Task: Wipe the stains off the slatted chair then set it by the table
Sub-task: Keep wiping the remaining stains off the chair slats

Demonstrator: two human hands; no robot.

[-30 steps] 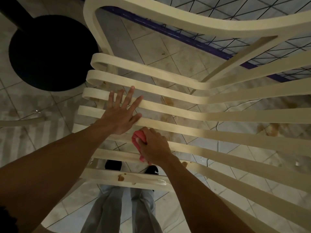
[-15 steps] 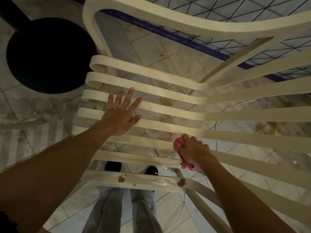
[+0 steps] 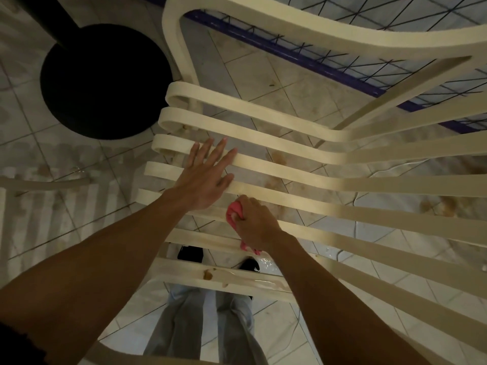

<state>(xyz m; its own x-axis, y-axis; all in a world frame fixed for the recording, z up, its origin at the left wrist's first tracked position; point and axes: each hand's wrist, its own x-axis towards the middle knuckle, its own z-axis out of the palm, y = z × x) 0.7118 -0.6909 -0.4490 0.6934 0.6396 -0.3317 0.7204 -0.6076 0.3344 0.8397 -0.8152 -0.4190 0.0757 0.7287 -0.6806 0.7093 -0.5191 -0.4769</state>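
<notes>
Wiping the stained chair (image 3: 290, 171)
Left hand (image 3: 205, 177) flat, steadying it; right hand (image 3: 257, 223) grips cloth (image 3: 233, 214) (stiff, probably light plastic; lift by frame).

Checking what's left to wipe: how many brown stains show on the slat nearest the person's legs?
2: a larger brown stain on the front slat, and a small spot just right of it at the edge. The right forearm crosses that slat, so more may be hidden.
</notes>
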